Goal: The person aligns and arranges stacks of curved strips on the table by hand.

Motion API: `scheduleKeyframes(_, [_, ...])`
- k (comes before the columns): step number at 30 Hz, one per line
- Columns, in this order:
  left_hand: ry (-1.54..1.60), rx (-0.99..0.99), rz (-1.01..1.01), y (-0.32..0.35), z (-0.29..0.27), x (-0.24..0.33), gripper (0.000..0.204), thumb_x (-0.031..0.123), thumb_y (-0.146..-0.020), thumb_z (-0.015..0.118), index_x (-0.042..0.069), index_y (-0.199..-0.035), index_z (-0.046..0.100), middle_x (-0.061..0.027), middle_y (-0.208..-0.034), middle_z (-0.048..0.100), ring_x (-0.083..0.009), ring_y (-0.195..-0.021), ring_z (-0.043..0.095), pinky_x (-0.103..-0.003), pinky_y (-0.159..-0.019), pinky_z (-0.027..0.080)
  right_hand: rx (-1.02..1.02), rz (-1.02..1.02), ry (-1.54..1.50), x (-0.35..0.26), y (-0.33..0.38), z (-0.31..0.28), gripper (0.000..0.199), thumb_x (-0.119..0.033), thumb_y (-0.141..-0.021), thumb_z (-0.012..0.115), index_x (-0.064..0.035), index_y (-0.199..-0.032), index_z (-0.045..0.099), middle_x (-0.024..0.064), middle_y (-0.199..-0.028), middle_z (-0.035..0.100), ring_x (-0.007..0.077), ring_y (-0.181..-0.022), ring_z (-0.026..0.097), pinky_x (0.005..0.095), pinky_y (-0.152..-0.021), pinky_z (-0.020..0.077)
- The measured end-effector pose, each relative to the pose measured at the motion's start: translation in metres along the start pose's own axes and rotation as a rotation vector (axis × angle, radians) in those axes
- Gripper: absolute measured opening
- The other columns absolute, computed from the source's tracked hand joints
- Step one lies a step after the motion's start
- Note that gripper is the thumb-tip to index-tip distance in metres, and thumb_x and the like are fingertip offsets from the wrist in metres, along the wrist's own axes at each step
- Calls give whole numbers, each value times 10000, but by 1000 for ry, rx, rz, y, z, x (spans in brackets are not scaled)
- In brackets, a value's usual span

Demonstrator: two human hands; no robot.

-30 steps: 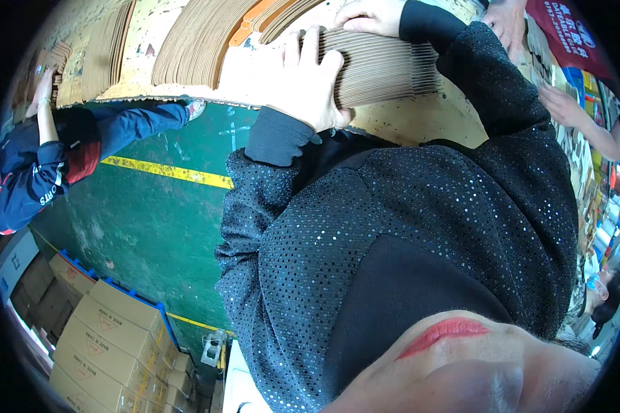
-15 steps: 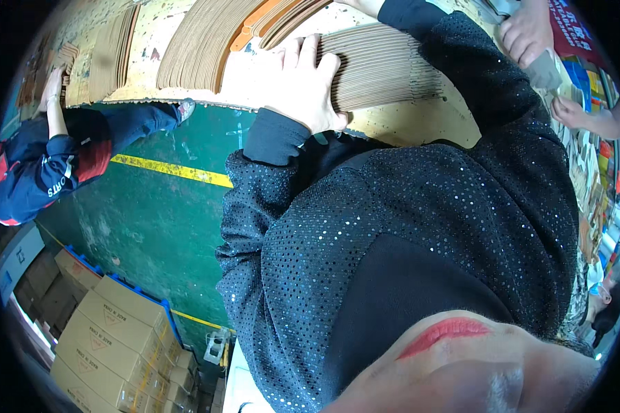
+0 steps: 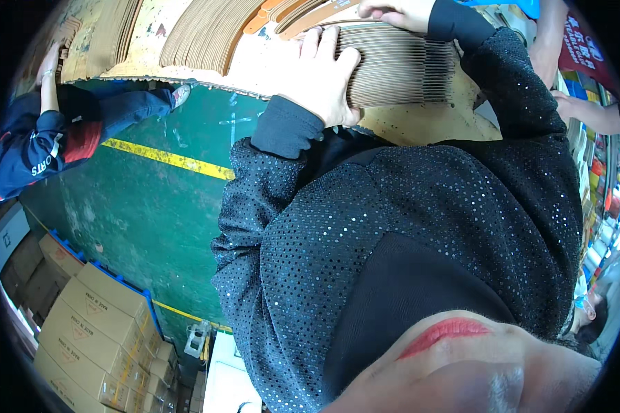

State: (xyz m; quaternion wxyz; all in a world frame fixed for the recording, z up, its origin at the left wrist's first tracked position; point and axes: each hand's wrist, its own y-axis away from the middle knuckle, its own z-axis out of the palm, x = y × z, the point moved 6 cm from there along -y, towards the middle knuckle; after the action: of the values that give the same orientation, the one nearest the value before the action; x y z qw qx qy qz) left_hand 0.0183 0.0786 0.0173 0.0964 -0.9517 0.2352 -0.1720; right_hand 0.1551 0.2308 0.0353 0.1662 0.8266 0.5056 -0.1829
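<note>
A dense row of thin brown cardboard strips (image 3: 399,69) lies on the worktable in front of me. My left hand (image 3: 322,79) rests flat against the row's left end, fingers stretched away from me and thumb apart. At the row's far edge is my right hand (image 3: 401,14), its fingers curled together; what they hold, if anything, is hard to make out. Just beyond my left fingertips lies a single orange-brown strip (image 3: 317,18) with a small hole. Left of it an orange piece (image 3: 256,22) leans along another curved stack of cardboard strips (image 3: 203,38).
The yellowish worktable (image 3: 151,41) carries another cardboard stack (image 3: 111,38) farther left. A co-worker in dark blue and red (image 3: 55,148) reaches onto it at far left. Another person's arm (image 3: 592,115) is at right. Cartons (image 3: 93,330) stand on the green floor (image 3: 165,206).
My right hand has come nearer, more fully into view along the row's far edge. The single orange-brown strip now shows beyond my left fingertips. My left hand stays at the row's left end.
</note>
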Motion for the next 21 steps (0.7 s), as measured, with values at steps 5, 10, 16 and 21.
scheduleKeyframes(5, [-29,33,-9,2,0,2,776,492,-545,842,132,-1188,597,-271,-1432,502,-454,-1320,478,-632,-1030,407,-69,-81,28,-25,-14,4,415,-67,-890,573,-145,-1273,714,165,-1129,720,352,-1104,649,429,-995,497])
scheduleKeyframes(10, [-5,15,-15,0,-1,2,769,487,-548,837,136,-1190,600,-272,-1448,497,-459,-1346,461,-663,-1031,392,-86,-115,1,-21,-16,12,503,-23,-869,545,-172,-1326,696,175,-1189,716,370,-1118,653,443,-1005,504])
scheduleKeyframes(16, [-8,27,-8,2,2,1,757,475,-555,831,128,-1185,596,-279,-1448,496,-472,-1360,449,-677,-1030,388,-52,-126,-12,-20,-25,16,472,-38,-861,576,-147,-1301,709,177,-1195,723,366,-1124,668,436,-997,522])
scheduleKeyframes(21, [-12,19,-3,2,1,1,755,473,-554,828,128,-1183,593,-281,-1437,499,-487,-1357,444,-680,-1027,391,-136,73,-118,-10,-25,23,343,-139,-899,637,-130,-1224,747,168,-1201,727,350,-1124,680,428,-992,523])
